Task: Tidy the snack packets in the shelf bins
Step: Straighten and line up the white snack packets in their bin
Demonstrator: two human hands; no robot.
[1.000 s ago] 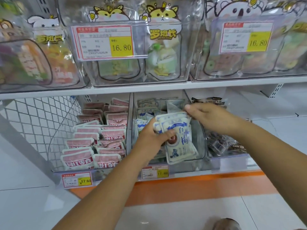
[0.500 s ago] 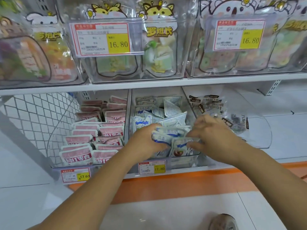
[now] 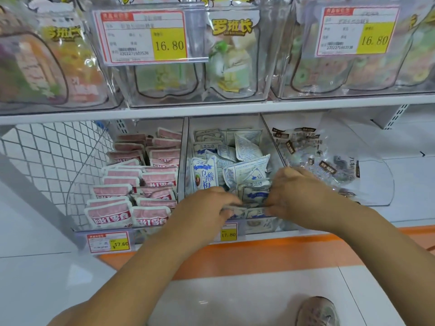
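The middle clear bin [image 3: 186, 161] on the lower shelf holds several white-and-blue snack packets [image 3: 247, 171], most lying jumbled, one standing upright at the left. My left hand [image 3: 202, 208] and my right hand [image 3: 294, 191] are both low at the bin's front, fingers curled around a small stack of white-and-blue packets [image 3: 253, 196] held between them. The stack's lower part is hidden behind my fingers and the bin's front wall.
The left bin holds neat rows of pink packets [image 3: 141, 184]. The right bin [image 3: 376, 184] holds clear packets with brown labels. A wire mesh divider [image 3: 47, 161] stands at far left. Clear bins of sweets [image 3: 211, 67] fill the upper shelf. My shoe [image 3: 317, 311] is on the floor.
Both hands have lowered the stack of white-and-blue packets from above the bin down into its front. The camera has moved closer.
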